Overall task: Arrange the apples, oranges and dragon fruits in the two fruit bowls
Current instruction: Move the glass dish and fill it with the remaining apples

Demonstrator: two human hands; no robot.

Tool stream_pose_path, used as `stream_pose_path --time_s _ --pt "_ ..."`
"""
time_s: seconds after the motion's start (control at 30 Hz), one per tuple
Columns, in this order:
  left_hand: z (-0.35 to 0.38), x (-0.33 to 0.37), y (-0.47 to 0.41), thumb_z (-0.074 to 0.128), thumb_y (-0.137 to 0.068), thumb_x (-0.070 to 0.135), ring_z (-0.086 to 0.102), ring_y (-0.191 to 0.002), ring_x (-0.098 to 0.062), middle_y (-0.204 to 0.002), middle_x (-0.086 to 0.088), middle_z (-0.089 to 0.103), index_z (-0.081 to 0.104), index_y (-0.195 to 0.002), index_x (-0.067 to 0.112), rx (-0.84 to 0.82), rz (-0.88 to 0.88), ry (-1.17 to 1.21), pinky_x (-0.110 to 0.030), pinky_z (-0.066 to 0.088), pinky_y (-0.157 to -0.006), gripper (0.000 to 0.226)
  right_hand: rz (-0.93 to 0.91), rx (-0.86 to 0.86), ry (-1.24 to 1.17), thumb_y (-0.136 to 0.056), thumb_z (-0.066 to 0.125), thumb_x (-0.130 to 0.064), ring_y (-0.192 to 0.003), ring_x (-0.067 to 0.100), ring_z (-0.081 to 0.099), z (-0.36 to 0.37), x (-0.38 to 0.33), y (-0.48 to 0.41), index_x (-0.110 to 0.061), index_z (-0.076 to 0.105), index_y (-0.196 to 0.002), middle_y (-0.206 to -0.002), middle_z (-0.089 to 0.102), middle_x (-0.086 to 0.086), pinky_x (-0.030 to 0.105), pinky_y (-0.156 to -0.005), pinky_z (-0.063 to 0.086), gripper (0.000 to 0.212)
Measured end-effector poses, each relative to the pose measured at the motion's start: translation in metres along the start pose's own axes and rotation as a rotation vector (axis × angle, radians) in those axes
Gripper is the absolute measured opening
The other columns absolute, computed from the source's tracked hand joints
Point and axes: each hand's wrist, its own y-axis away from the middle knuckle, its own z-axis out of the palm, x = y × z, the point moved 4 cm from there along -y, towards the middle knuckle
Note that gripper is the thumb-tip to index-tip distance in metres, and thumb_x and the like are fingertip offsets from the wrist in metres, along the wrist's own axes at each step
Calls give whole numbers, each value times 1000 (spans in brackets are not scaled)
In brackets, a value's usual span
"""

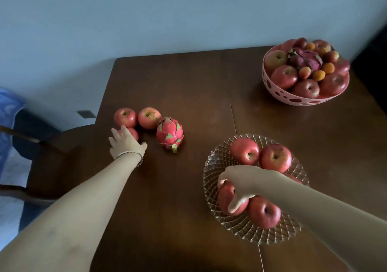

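Observation:
A clear cut-glass bowl (215,161) near the table's front holds several red apples. My right hand (243,181) is inside it, shut on an apple (225,196) at its left side. Left of the bowl, on the table, lie a pink dragon fruit (170,133) and two loose apples (125,117) (149,118). My left hand (125,143) rests over a third apple (134,133) in front of them, fingers curled around it. A pink perforated bowl (272,87) at the far right is heaped with apples, small oranges (318,75) and a dragon fruit (306,59).
The dark wooden table (209,83) stands against a pale wall, with a seam running down its middle. A wooden chair (52,156) sits at its left edge, with blue cloth behind it. A dark object is at the far right edge.

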Motion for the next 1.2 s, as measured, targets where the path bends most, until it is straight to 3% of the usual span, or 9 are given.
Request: stream_pose_path --time_s 0.27,0.4,0.53,0.67,0.8,0.93,1.03,1.13,1.2 --pt "-1 -6 0 75 -73 31 48 -112 -44 -128 -19 33 41 -125 8 15 -25 9 -51 47 -86 66 1 47 -79 -69 78 -41 -108 18 49 4 4 5 -30 47 -129 -119 49 -4 33 -87 44 69" --pt "-7 12 55 78 -64 38 53 -104 -38 -123 -12 37 48 -122 18 23 172 136 -43 49 -81 69 16 144 -114 -68 78 -43 -112 15 50 9 4 11 -25 44 -130 -124 52 -6 36 -93 46 73" --pt "-20 45 129 84 -58 27 49 -101 -16 -123 -7 40 51 -123 20 91 430 473 -28 43 -84 74 -11 240 -181 -69 75 -49 -107 8 48 21 7 22 -33 45 -132 -126 40 -13 31 -93 46 71" --pt "-4 87 169 83 -60 26 43 -108 -8 -126 -1 43 46 -127 18 -56 646 494 -19 37 -88 76 -44 328 -199 -71 71 -52 -112 10 46 33 10 32 -36 43 -135 -126 38 -11 26 -95 44 71" --pt "35 113 176 78 -65 27 53 -110 -22 -127 2 43 48 -122 24 -265 658 270 -29 44 -89 65 -72 462 -247 -68 75 -47 -117 10 44 39 15 38 -25 51 -125 -125 48 -10 21 -100 36 65" --pt "53 116 176 73 -71 28 41 -117 -26 -133 4 40 44 -128 26 -351 692 79 -33 42 -91 64 -106 492 -294 -68 77 -44 -119 13 44 46 19 40 -23 55 -126 -126 50 -5 26 -104 37 66" --pt "61 114 177 69 -77 27 33 -128 -27 -143 2 33 36 -138 27 -477 715 25 -35 36 -104 69 -120 488 -310 -69 77 -44 -119 13 42 49 24 43 -25 54 -128 -128 47 -4 24 -104 36 66" --pt "65 109 178 60 -85 27 26 -139 -19 -151 2 26 33 -141 27 -619 657 153 -32 25 -115 62 -146 474 -329 -70 76 -43 -120 10 40 51 27 46 -27 54 -128 -128 46 -6 19 -103 32 64" --pt "63 107 179 55 -90 24 28 -138 -14 -150 2 28 36 -140 24 -624 602 263 -26 22 -112 54 -160 462 -337 -74 72 -44 -121 7 38 51 29 48 -30 52 -130 -129 45 -9 17 -104 30 62"
